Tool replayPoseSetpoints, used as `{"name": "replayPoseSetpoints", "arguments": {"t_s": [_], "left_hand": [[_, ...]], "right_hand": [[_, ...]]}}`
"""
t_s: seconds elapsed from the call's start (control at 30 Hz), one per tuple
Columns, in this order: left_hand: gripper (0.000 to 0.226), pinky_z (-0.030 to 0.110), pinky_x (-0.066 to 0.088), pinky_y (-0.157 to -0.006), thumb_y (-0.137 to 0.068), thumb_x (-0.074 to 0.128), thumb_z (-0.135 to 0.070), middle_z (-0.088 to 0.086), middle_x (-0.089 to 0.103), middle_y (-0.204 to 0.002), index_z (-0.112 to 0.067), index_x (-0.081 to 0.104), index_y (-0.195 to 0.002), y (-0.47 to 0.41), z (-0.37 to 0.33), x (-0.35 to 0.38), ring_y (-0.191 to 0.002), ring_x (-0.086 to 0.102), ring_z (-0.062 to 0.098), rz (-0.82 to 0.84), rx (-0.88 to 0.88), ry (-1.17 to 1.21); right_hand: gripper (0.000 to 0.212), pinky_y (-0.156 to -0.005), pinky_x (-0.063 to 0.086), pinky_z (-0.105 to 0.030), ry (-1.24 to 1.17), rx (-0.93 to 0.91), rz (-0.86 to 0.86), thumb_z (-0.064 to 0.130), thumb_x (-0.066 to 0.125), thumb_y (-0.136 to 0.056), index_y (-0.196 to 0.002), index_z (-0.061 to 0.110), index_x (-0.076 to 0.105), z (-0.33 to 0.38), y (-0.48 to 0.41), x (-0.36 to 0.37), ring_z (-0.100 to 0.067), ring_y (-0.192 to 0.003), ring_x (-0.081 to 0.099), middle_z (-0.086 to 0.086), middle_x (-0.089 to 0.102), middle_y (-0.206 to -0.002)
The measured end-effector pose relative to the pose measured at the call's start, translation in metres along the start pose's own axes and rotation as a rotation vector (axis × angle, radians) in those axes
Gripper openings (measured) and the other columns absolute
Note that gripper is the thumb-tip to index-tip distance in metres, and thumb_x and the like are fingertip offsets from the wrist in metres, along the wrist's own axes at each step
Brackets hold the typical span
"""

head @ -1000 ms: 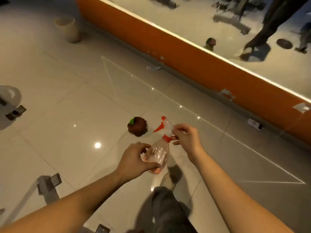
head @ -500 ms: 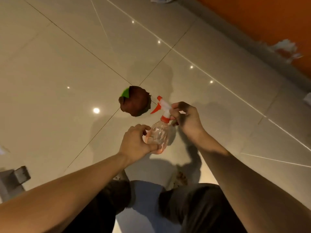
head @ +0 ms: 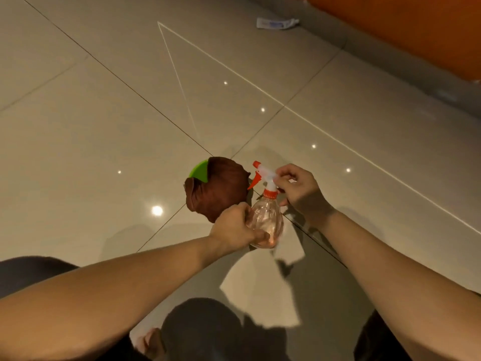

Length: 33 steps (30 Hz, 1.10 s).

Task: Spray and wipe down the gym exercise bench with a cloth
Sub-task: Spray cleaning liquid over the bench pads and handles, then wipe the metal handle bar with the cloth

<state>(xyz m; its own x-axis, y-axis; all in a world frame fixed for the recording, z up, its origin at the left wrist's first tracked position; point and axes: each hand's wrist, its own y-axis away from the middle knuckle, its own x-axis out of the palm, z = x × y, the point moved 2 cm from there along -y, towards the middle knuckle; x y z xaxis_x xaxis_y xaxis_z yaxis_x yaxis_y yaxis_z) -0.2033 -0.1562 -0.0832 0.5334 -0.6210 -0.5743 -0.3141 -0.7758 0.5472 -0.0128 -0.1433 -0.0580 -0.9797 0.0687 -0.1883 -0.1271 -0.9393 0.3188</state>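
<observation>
A clear round spray bottle (head: 268, 220) with a white and red trigger head is held low over the tiled floor. My left hand (head: 234, 227) grips the bottle's body from the left. My right hand (head: 299, 191) pinches the white neck of the spray head just above the red collar. A crumpled brown cloth (head: 216, 188) lies on the floor right behind the bottle, draped over a green round object (head: 199, 171) whose rim shows at its left. No bench is in view.
Glossy beige floor tiles (head: 104, 126) stretch all around. An orange wall base (head: 416, 29) runs along the top right, with a white scrap of packaging (head: 276, 22) on the floor near it. My dark-clothed knees fill the bottom edge.
The view has dropped closer to the floor and the cloth now looks larger and nearer. Both hands keep their hold on the spray bottle, which has come closer to the cloth.
</observation>
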Motion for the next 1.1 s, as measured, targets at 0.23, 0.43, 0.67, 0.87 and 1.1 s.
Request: {"name": "replayPoseSetpoints", "arguments": {"t_s": [0.23,0.43,0.67,0.87,1.1], "left_hand": [[0.022,0.033,0.055,-0.074,-0.079,0.083,-0.018,-0.003,0.068,-0.083,-0.019,0.066,-0.093,-0.017,0.033,-0.049,-0.085,0.068,0.021,-0.299,-0.111,0.261],[0.042,0.029,0.043,-0.067,-0.079,0.083,-0.033,0.002,0.059,-0.106,-0.020,0.064,-0.113,-0.032,0.069,-0.103,-0.081,0.062,0.021,-0.644,-0.267,0.121],[0.055,0.038,0.056,-0.084,-0.074,0.087,-0.051,0.009,0.070,-0.116,-0.013,0.073,-0.112,-0.045,0.109,-0.099,-0.104,0.068,0.031,-0.457,-0.439,0.152],[0.028,0.038,0.058,-0.076,-0.075,0.088,-0.036,0.006,0.072,-0.084,-0.014,0.073,-0.081,-0.049,0.102,-0.100,-0.086,0.068,0.030,-0.501,-0.460,0.206],[0.016,0.041,0.058,-0.088,-0.073,0.083,-0.028,0.006,0.073,-0.084,-0.018,0.071,-0.078,-0.046,0.087,-0.108,-0.083,0.069,0.031,-0.553,-0.529,0.112]], "right_hand": [[0.008,-0.062,0.055,-0.038,0.107,-0.079,-0.073,0.015,0.064,-0.099,-0.092,0.017,0.069,-0.036,-0.005,-0.013,-0.024,-0.074,0.064,-0.008,0.067,-0.090],[0.013,-0.075,0.051,-0.033,0.350,-0.166,0.074,0.029,0.062,-0.086,-0.093,0.020,0.068,-0.035,0.008,0.004,-0.017,-0.088,0.061,0.000,0.063,-0.094],[0.023,-0.080,0.055,-0.031,0.493,0.076,0.248,0.017,0.087,-0.078,-0.084,0.022,0.065,-0.026,0.018,0.003,-0.017,-0.095,0.059,0.004,0.059,-0.105],[0.021,-0.096,0.055,-0.044,0.565,0.105,0.356,0.009,0.082,-0.076,-0.085,0.020,0.066,-0.017,0.019,0.006,-0.023,-0.102,0.056,-0.002,0.058,-0.108],[0.036,-0.092,0.055,-0.041,0.560,0.094,0.472,0.043,0.089,-0.067,-0.092,0.027,0.068,-0.007,0.016,-0.001,-0.019,-0.103,0.057,0.001,0.060,-0.107]]}}
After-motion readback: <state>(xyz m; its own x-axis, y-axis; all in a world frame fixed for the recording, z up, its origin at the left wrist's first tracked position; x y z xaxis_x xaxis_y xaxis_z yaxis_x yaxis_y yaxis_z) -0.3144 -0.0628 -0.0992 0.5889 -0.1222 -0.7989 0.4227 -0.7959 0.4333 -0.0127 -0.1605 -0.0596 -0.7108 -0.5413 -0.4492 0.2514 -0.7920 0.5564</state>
